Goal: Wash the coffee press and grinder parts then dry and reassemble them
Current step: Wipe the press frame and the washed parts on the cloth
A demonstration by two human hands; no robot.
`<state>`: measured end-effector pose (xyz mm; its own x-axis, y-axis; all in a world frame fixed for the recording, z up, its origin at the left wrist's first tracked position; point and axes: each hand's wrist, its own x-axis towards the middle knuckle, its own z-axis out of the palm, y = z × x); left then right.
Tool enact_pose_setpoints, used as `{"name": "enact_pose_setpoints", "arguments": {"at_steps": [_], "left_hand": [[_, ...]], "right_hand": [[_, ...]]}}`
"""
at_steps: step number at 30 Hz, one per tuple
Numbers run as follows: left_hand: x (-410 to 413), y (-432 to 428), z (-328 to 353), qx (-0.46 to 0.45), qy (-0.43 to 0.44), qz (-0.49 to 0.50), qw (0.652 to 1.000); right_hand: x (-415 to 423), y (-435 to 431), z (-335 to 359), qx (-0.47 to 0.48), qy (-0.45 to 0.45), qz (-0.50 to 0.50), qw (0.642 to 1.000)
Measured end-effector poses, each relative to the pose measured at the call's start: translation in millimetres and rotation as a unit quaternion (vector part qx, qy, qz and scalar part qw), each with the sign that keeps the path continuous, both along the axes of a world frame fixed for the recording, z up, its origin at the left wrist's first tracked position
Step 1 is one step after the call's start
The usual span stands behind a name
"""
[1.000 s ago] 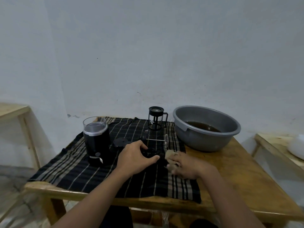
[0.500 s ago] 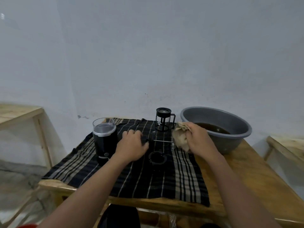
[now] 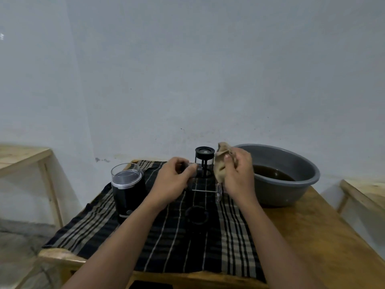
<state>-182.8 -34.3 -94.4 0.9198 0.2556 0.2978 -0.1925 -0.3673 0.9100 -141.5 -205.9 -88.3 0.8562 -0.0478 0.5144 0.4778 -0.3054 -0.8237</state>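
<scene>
My left hand (image 3: 171, 180) is raised over the striped cloth (image 3: 166, 236) and grips a small clear-and-dark part (image 3: 194, 170); most of that part is hidden by my fingers. Close beside it, my right hand (image 3: 239, 174) holds a beige rag (image 3: 220, 161). The black coffee press frame (image 3: 204, 159) stands upright behind my hands. A metal plunger rod with its filter disc (image 3: 208, 191) lies on the cloth under them. A black ring-shaped part (image 3: 196, 214) lies nearer to me. The black grinder with a clear lid (image 3: 127, 188) stands at the left.
A grey basin (image 3: 291, 163) holding dark brown water sits at the table's back right. Bare wooden tabletop (image 3: 312, 236) lies to the right of the cloth. Other wooden tables stand at the far left (image 3: 23, 157) and far right (image 3: 366, 190). A pale wall rises behind.
My left hand left the black ring on the cloth, reached back and lifted a small part. My right hand rose with the rag from the cloth toward the press.
</scene>
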Motion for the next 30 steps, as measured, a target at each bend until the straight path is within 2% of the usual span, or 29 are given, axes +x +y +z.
{"name": "enact_pose_setpoints", "arguments": {"at_steps": [3, 5, 6, 8, 10, 13, 14, 16, 20, 23, 25, 27, 30], "left_hand": [[7.0, -27.2, 8.6, 0.033, -0.045, 0.045, 0.997], [11.1, -35.3, 8.8, 0.072, -0.042, 0.109, 0.991], [12.9, -37.4, 7.7, 0.080, -0.037, 0.127, 0.988], [15.8, -42.4, 7.2, 0.060, -0.016, 0.114, 0.991], [17.3, -47.4, 10.8, -0.001, -0.001, 0.083, 0.997], [17.8, -53.3, 19.6, -0.128, 0.046, -0.007, 0.991], [17.4, -55.3, 22.0, -0.153, 0.071, -0.034, 0.985], [16.2, -58.4, 21.2, -0.142, 0.093, -0.063, 0.984], [19.5, -60.2, 16.6, -0.142, 0.061, -0.055, 0.986], [25.7, -63.3, 18.7, -0.084, 0.011, 0.004, 0.996], [29.9, -66.7, 23.7, -0.027, -0.032, 0.028, 0.999], [37.2, -69.8, 29.0, 0.011, -0.052, 0.015, 0.998], [48.5, -75.0, 28.9, 0.008, -0.068, -0.029, 0.997]], "right_hand": [[-16.8, 24.2, -6.9, 0.093, 0.032, 0.161, 0.982], [-20.1, 28.1, -11.5, 0.178, 0.066, 0.210, 0.959], [-20.9, 26.0, -11.6, 0.174, 0.058, 0.204, 0.962], [-22.3, 18.1, -14.1, 0.100, -0.007, 0.165, 0.981], [-23.5, 9.2, -16.3, 0.049, -0.080, 0.147, 0.985], [-19.6, -1.9, -19.7, -0.055, -0.197, 0.147, 0.968], [-16.5, -4.6, -20.9, -0.063, -0.212, 0.143, 0.965], [-14.5, -6.9, -18.8, -0.027, -0.206, 0.113, 0.972], [-14.2, -6.4, -20.7, -0.024, -0.263, 0.075, 0.962], [-16.1, -4.1, -20.7, -0.004, -0.176, 0.136, 0.975], [-12.8, -1.2, -15.8, -0.016, -0.114, 0.139, 0.984], [-7.9, -0.8, -6.8, -0.041, -0.095, 0.117, 0.988], [-2.4, -6.6, 10.6, -0.079, -0.098, 0.050, 0.991]]}}
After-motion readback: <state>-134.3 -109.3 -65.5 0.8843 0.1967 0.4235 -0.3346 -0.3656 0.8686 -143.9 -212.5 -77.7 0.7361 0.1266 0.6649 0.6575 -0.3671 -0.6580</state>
